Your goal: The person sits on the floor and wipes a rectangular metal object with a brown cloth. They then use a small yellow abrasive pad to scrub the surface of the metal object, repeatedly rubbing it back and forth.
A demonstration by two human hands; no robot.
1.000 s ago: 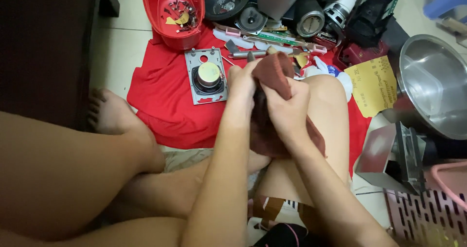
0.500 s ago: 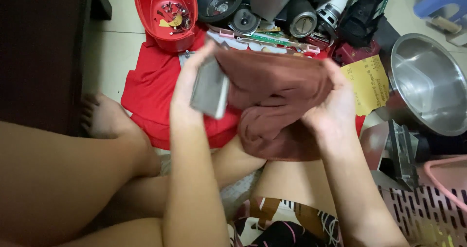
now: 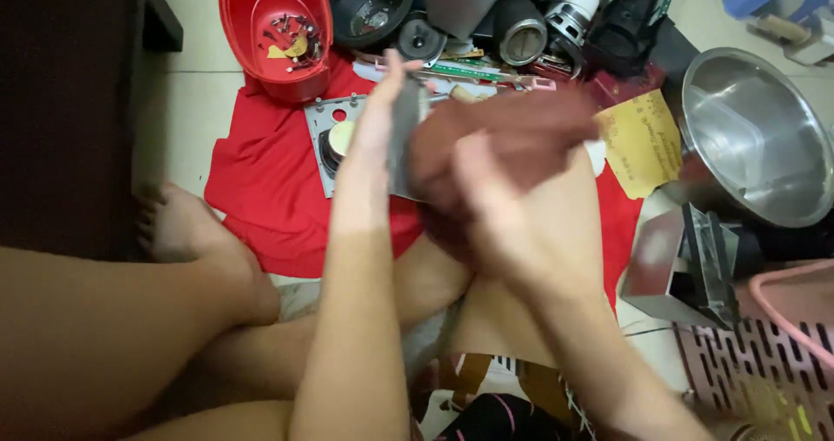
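One flat grey metal plate (image 3: 407, 137) and one brown rag (image 3: 512, 137) are in hand, raised above the single red cloth (image 3: 261, 189) on the floor. The left hand (image 3: 373, 119) grips the plate upright by its edge. The right hand (image 3: 495, 215), blurred, clutches the rag against the plate's face. One steel bowl (image 3: 756, 137) sits to the right, and one red tub (image 3: 274, 33) of screws lies behind.

Right hand (image 3: 499, 211) now presses cloth (image 3: 512, 137) against plate (image 3: 404, 137).

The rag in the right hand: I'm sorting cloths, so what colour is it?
Dark reddish brown, plain; the rag shows, motion-blurred, in the head view.
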